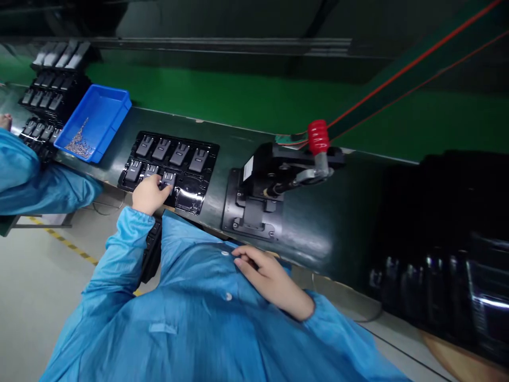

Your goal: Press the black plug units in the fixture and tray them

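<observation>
My left hand (150, 193) reaches over the near edge of a black plastic tray (189, 200). Its thumb and fingers close around a grey plastic case (169, 179) in the front row; the hand partly covers the case beside it. Several similar grey cases, such as the back-row case (198, 159), lie in the tray's pockets. The pocket at the front right shows bare shiny plastic. In front of my blue coat, close to the bench edge, my right hand (265, 276) rests with loosely bent fingers, and I see nothing in it.
A black fixture (252, 212) with a red coiled hose (318, 137) stands right of the tray. Left is a blue bin (101, 114) of small metal parts, then stacked trays (55, 82) and a co-worker's sleeve (47, 180). Dark stacked trays (437, 228) fill the right.
</observation>
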Demonstrator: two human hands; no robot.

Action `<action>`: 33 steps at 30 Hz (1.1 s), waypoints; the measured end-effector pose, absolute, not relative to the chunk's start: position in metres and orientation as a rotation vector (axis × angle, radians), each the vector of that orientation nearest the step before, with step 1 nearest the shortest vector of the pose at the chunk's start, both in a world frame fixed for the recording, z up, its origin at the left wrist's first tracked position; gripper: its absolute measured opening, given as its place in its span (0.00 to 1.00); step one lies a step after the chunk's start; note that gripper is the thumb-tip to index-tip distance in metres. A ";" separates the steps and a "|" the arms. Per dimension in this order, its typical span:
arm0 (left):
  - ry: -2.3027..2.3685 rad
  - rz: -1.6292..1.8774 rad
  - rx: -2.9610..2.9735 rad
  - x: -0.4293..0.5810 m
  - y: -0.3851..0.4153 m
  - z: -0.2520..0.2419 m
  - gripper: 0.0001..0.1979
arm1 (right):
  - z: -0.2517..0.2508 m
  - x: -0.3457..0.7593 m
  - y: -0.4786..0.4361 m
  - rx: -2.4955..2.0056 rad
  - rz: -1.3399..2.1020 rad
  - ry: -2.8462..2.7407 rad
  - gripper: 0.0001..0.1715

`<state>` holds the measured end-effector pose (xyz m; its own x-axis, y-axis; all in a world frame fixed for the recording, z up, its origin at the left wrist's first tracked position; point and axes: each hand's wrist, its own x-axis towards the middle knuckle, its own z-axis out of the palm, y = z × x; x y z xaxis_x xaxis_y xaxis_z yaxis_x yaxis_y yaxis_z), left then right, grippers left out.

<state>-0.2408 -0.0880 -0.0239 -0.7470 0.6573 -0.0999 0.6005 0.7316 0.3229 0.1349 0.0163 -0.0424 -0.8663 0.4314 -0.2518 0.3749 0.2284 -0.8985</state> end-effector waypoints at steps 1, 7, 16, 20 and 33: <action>2.723 0.326 1.006 -0.241 -0.082 -0.025 0.20 | -0.042 0.136 0.016 -0.809 1.734 -2.418 0.20; 2.678 0.219 1.019 -0.253 -0.066 -0.042 0.22 | -0.050 0.154 0.013 -0.978 1.657 -2.337 0.18; 2.522 0.504 0.935 -0.273 -0.060 -0.045 0.14 | -0.055 0.159 0.010 -0.991 1.662 -2.268 0.18; 2.485 0.569 0.942 -0.272 -0.061 -0.038 0.15 | -0.054 0.158 0.008 -0.974 1.651 -2.246 0.17; 2.121 0.979 0.854 -0.207 -0.059 -0.015 0.18 | -0.051 0.145 0.010 -0.644 1.247 -2.269 0.07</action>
<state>-0.2066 -0.0586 -0.0152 -0.5823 0.7644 -0.2769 0.2856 0.5112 0.8107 0.1448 0.0097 -0.0514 -0.7798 0.6012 0.1745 0.1749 0.4769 -0.8614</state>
